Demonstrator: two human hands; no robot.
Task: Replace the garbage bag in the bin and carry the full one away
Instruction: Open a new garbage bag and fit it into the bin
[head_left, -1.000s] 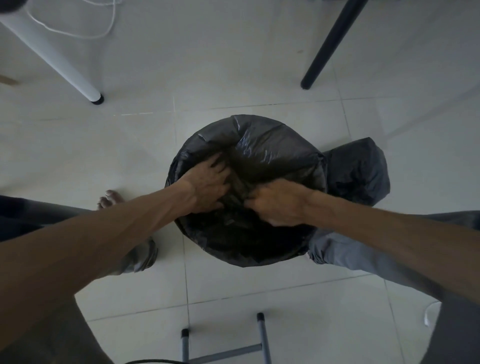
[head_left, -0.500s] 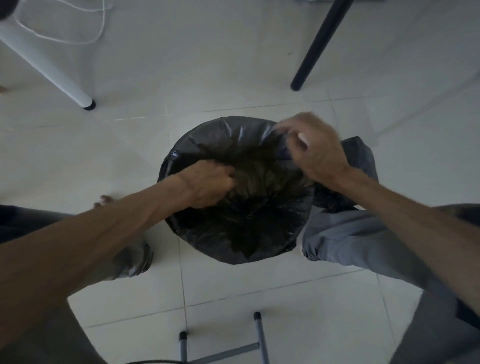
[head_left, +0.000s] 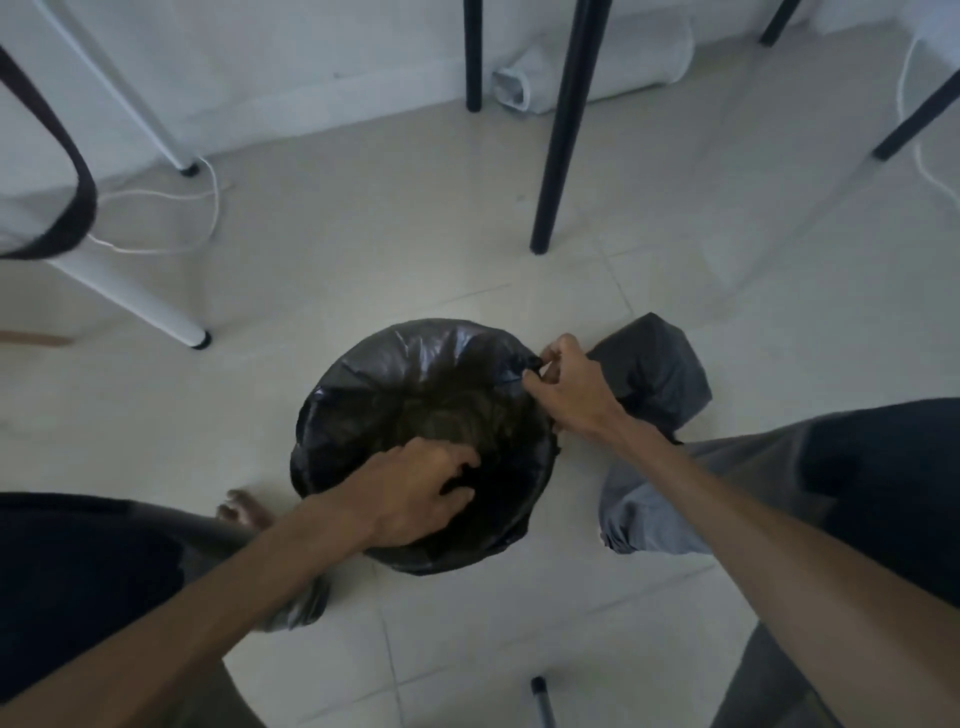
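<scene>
Down on the pale tiled floor (head_left: 426, 249), the bin (head_left: 415, 558) stands between my knees, lined with a black garbage bag (head_left: 415, 358) whose edge is folded out over the rim almost all the way round. My left hand (head_left: 415, 491) reaches in over the near side of the rim, palm down, the fingers (head_left: 457, 467) curled and spread a little against the plastic inside the opening; whether they are actually pinching the film or only pressing on it, I cannot tell. My right hand (head_left: 569, 392) is at the far right edge of the bin, thumb and forefinger closed together on a small bunched fold of the bag at the rim, the other fingers tucked in loosely behind. The inside of the bag is dark and crumpled, sagging down into the bin.

Just to the right of the bin, partly behind my right wrist, a second dark bag (head_left: 660, 374) sits on the floor, bulging and rounded. My grey trouser leg (head_left: 649, 514) lies next to it, and the toes of my bare left foot (head_left: 241, 512) show beside the bin's near left side.

Farther off, black table legs (head_left: 558, 145) and white legs (head_left: 130, 301) stand on the tiles, well apart from the bin. A white cable (head_left: 171, 208) loops along the floor near the wall at the left.
</scene>
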